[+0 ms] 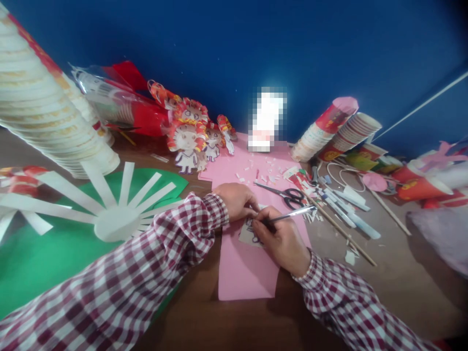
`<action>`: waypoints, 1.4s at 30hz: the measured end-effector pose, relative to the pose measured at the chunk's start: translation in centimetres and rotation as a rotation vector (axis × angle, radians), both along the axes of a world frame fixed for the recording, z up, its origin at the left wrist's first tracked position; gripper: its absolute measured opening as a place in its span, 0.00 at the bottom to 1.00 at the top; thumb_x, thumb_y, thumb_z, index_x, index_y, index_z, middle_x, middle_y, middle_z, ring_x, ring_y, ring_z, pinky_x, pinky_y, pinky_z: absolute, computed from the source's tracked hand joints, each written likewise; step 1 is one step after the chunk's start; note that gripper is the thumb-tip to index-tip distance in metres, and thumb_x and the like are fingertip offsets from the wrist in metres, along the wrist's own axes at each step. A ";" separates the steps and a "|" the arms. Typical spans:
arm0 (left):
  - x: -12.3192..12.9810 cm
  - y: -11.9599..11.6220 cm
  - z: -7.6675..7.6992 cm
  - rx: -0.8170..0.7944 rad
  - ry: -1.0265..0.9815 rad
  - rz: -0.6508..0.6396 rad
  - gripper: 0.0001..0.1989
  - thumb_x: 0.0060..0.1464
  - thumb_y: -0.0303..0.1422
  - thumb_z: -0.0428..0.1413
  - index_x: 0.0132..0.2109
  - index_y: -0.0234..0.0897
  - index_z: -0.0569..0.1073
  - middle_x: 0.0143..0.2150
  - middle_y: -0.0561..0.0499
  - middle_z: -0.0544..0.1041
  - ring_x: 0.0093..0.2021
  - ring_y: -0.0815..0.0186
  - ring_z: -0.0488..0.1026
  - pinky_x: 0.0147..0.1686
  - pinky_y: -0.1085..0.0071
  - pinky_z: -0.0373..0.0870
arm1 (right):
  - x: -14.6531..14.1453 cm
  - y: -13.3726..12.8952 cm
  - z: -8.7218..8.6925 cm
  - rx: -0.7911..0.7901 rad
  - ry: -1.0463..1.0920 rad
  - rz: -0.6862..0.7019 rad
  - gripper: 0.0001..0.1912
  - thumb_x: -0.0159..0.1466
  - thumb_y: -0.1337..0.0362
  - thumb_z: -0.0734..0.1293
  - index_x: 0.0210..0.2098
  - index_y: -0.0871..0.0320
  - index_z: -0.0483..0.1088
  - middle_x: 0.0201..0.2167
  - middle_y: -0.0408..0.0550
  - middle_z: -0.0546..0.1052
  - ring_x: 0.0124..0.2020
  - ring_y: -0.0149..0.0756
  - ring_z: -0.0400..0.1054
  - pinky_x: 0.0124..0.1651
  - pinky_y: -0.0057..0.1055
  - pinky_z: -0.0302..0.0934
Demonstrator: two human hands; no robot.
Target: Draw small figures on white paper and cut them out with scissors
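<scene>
My right hand (283, 239) is closed round a silver pen (292, 213), its tip end hidden by the fingers. Under that hand lies a small piece of pale paper (248, 235) with dark line drawing on it, partly covered. My left hand (239, 200) holds the paper's far edge, fingers bent down and thumb near the pen hand. Pink paper (248, 278) spreads beneath both hands. Black-handled scissors (292, 199) rest on it, just beyond my right hand, among white paper scraps (256, 168).
At left, a white cut-cup shape with spread strips (117, 224) lies on green paper (32, 273); a tall cup stack (47, 107) leans nearby. Paper figures (185, 141) stand behind. A phone-like bright blurred block (268, 117), more cups (325, 126), markers (340, 207) and sticks (347, 236) are beyond and right.
</scene>
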State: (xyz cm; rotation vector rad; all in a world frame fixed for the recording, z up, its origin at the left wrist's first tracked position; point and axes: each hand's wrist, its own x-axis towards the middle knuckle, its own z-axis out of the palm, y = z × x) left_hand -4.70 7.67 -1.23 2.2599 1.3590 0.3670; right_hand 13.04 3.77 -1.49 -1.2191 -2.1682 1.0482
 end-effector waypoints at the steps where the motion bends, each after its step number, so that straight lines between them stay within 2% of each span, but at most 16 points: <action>1: 0.0 0.0 0.0 0.000 0.000 0.000 0.10 0.47 0.41 0.55 0.37 0.51 0.77 0.33 0.57 0.77 0.33 0.69 0.71 0.31 0.74 0.60 | 0.0 0.0 0.0 0.002 -0.001 0.000 0.07 0.64 0.59 0.59 0.33 0.56 0.62 0.21 0.40 0.68 0.21 0.28 0.62 0.24 0.22 0.55; 11: 0.1 -0.1 0.8 -0.050 0.020 -0.004 0.11 0.47 0.41 0.54 0.38 0.51 0.77 0.33 0.56 0.77 0.34 0.69 0.71 0.30 0.75 0.60 | 0.0 -0.1 0.0 -0.015 -0.004 0.002 0.09 0.64 0.58 0.59 0.33 0.57 0.62 0.22 0.42 0.69 0.21 0.29 0.63 0.24 0.24 0.57; 21: 0.0 0.0 0.4 -0.030 0.010 -0.007 0.10 0.47 0.41 0.55 0.38 0.51 0.77 0.33 0.57 0.77 0.33 0.70 0.71 0.30 0.76 0.59 | 0.0 -0.1 0.1 -0.023 -0.002 0.001 0.07 0.63 0.59 0.60 0.33 0.56 0.63 0.21 0.41 0.69 0.21 0.28 0.62 0.23 0.23 0.55; 28: 0.1 -0.1 0.2 -0.002 0.014 0.011 0.10 0.47 0.41 0.55 0.37 0.49 0.78 0.33 0.56 0.77 0.34 0.68 0.71 0.31 0.74 0.60 | 0.0 0.1 0.8 -0.039 0.133 -0.008 0.09 0.63 0.59 0.60 0.31 0.57 0.61 0.20 0.40 0.68 0.20 0.29 0.61 0.23 0.23 0.55; 37: 0.0 0.0 0.1 -0.012 0.006 -0.015 0.11 0.47 0.41 0.54 0.38 0.49 0.77 0.35 0.55 0.77 0.36 0.68 0.71 0.33 0.73 0.61 | -0.2 0.1 0.5 -0.051 0.126 -0.010 0.07 0.63 0.61 0.60 0.32 0.57 0.63 0.21 0.40 0.69 0.20 0.28 0.61 0.23 0.22 0.55; 42: 0.1 0.0 0.2 -0.009 0.013 -0.014 0.11 0.48 0.40 0.54 0.38 0.49 0.77 0.34 0.56 0.77 0.35 0.68 0.71 0.32 0.74 0.60 | 0.0 0.2 0.8 -0.034 0.139 -0.027 0.09 0.63 0.58 0.60 0.31 0.57 0.62 0.18 0.39 0.65 0.18 0.27 0.59 0.21 0.23 0.53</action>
